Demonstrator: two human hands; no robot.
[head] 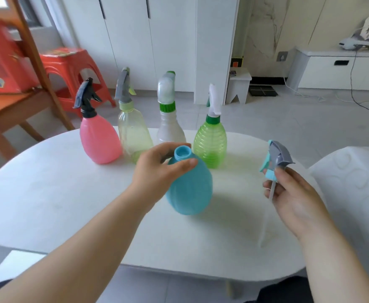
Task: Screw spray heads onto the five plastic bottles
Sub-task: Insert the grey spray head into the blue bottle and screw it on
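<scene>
A blue bottle [190, 186] with an open neck is held at its shoulder by my left hand [157, 169], over the middle of the white table [48, 189]. To its right my right hand [292, 193] holds a grey and teal spray head [276, 158] with its thin dip tube hanging down. Behind stand several bottles with spray heads on: a pink bottle [99, 141] with a black head, a pale yellow-green bottle [134, 136], a white bottle [170, 130] with a green collar, and a green ribbed bottle [211, 143].
A wooden chair frame [26, 68] and a red plastic stool [70, 68] stand at the left behind the table. A white seat or cushion [354, 182] sits at the right edge. White cabinets [157, 40] line the back wall.
</scene>
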